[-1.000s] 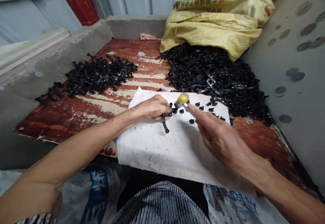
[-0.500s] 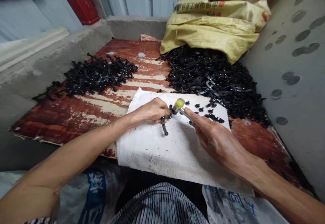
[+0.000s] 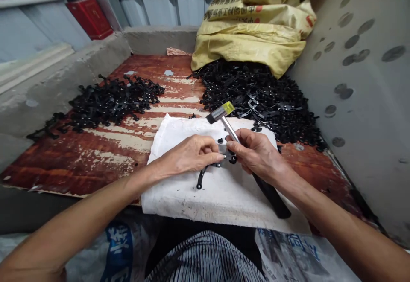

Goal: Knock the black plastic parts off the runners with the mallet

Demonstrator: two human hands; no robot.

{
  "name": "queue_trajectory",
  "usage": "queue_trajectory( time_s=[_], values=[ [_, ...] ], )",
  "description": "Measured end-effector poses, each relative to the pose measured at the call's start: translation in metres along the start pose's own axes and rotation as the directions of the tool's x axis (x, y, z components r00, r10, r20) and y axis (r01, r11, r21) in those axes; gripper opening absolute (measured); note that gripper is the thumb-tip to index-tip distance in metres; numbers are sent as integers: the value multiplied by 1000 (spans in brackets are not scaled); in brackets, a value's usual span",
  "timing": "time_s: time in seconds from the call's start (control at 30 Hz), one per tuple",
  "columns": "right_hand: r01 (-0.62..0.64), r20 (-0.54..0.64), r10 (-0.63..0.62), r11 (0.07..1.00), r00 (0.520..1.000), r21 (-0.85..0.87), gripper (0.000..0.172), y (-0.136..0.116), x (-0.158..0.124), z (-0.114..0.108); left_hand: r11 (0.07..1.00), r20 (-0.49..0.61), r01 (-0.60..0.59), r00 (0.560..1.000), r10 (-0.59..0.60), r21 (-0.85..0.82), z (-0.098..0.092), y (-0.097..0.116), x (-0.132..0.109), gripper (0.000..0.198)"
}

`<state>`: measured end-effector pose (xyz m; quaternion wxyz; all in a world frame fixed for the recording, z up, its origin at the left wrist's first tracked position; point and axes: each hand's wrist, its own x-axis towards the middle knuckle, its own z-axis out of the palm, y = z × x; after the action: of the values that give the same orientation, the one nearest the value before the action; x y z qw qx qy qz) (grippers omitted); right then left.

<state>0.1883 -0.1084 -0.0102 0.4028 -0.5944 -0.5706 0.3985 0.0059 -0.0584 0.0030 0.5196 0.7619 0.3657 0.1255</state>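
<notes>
My left hand (image 3: 194, 156) is closed on a jointed black linkage piece (image 3: 201, 178), whose rounded end sticks out below the fingers over a white cloth (image 3: 195, 207). Tucked in my right hand (image 3: 258, 152) is a small mallet (image 3: 221, 112) with a yellow face and a black face. Its metal neck slopes up to the left and its black handle points down towards me. The right fingertips are at small black parts (image 3: 232, 159) close to the left fingers; whether they pinch one I cannot tell. A small black disc-shaped part (image 3: 220, 141) lies between the hands.
A heap of black linkages (image 3: 115, 103) lies on the left of the worn red board (image 3: 118, 143). A larger black heap (image 3: 256, 90) spills from a yellow woven sack (image 3: 250, 39) at the back right. A spotted grey panel (image 3: 346, 81) borders the right side.
The mallet head has lifted off the work and tipped up, its handle now lying back under the right hand. The right fingers have moved in close to the left hand. The camera view has shifted slightly.
</notes>
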Motion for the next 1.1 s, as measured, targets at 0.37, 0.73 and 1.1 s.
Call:
queue_trajectory(
  time_s=[0.37, 0.73, 1.1],
  values=[
    [-99, -95, 115, 983, 989, 152, 14, -9, 1, 8, 533, 76, 283, 923, -377, -797, 22, 3, 0, 11],
    [-158, -153, 195, 962, 969, 224, 30, 13, -45, -22, 691, -154, 267, 862, -482, -671, -1, 0, 26, 26],
    [-231, -156, 351, 831, 923, 506, 34, 27, -66, -18, 668, -79, 355, 847, -526, -654, -2, 3, 38, 27]
  ],
)
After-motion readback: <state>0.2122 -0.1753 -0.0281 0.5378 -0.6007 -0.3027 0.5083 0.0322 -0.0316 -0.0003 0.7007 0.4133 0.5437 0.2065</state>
